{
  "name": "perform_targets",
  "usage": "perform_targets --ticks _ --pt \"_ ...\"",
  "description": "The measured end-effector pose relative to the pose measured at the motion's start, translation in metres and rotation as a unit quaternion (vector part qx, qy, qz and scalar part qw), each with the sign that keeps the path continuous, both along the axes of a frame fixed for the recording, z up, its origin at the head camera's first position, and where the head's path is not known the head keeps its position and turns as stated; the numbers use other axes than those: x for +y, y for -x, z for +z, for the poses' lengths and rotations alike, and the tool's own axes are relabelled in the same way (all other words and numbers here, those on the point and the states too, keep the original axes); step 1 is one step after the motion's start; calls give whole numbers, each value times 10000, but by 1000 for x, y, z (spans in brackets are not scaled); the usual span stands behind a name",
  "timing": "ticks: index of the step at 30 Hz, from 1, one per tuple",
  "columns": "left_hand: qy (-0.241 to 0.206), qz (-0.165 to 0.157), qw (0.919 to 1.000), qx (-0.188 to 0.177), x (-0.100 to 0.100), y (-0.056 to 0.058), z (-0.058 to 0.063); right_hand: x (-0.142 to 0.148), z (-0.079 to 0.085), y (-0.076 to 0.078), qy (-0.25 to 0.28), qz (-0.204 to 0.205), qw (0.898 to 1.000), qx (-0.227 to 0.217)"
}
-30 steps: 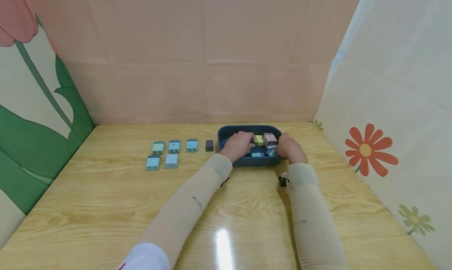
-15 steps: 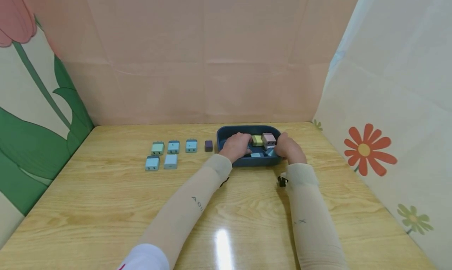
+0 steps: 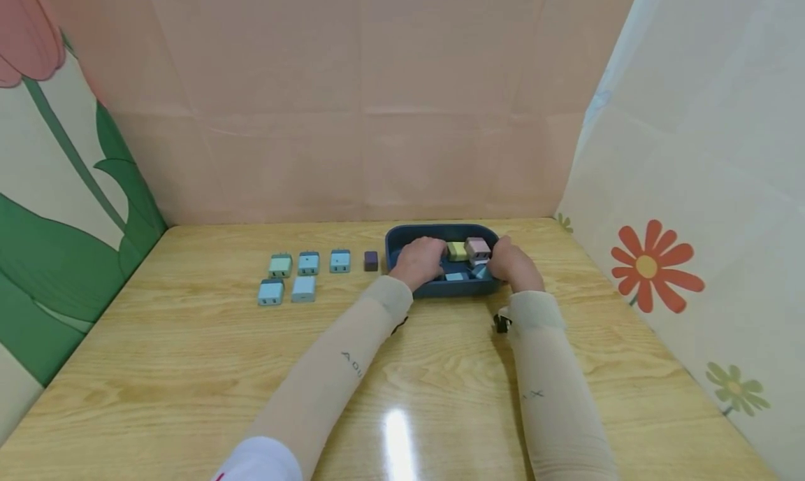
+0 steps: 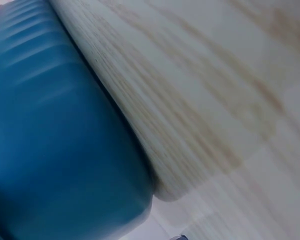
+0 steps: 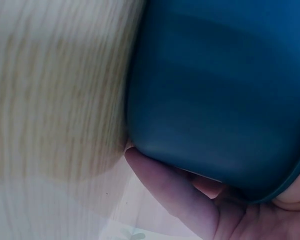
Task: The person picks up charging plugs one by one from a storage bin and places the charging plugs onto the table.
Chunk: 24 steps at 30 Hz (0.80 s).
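Note:
A dark blue plastic bin (image 3: pixel 434 290) stands near the back of the table, its outer wall filling much of both wrist views. My left hand (image 3: pixel 420 261) reaches over its front rim on the left side, fingertips hidden inside; I cannot tell what they hold. My right hand (image 3: pixel 514 263) grips the bin's right end, a finger (image 5: pixel 170 192) lying along the outside of the wall near the table in the right wrist view. Inside the bin show a yellow-green charger (image 3: pixel 457 251), a pink charger (image 3: pixel 477 248) and light blue chargers, one (image 3: pixel 454 277) near the front.
Left of the bin, several plug chargers lie in two short rows: a mint one (image 3: pixel 280 265) and light blue ones, such as the front-left charger (image 3: pixel 270 292). A small dark purple block (image 3: pixel 371 261) sits just beside the bin. A pink cloth wall (image 3: pixel 365 152) rises behind the table.
The left hand has shifted slightly left, its fingers lower in the bin. The right hand keeps its place at the bin's right end. The head view has drifted a little.

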<state>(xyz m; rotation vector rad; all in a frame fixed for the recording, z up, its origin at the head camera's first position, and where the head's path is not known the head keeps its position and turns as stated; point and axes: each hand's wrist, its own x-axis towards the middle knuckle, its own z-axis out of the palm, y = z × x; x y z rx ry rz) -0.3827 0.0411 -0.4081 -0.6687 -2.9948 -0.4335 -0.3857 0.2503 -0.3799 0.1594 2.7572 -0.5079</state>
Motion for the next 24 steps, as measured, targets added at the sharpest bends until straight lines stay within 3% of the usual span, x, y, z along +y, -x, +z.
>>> perform_targets --ticks 6,14,18,21,24 --pt "-111 91 9999 -3 -1 -1 1 1 -1 0 -9 35 10000 33" --pt "192 -158 9958 -885 -10 -3 12 1 0 -1 -7 133 9999 4" --pt "77 -126 9919 -1263 -11 6 12 1 3 -4 -56 185 9998 17" --pt "-27 -34 9916 -1296 -11 10 11 1 5 -5 -63 171 9998 29" --pt "-142 68 9922 -1236 -13 7 11 1 4 -3 -95 162 9998 -10"
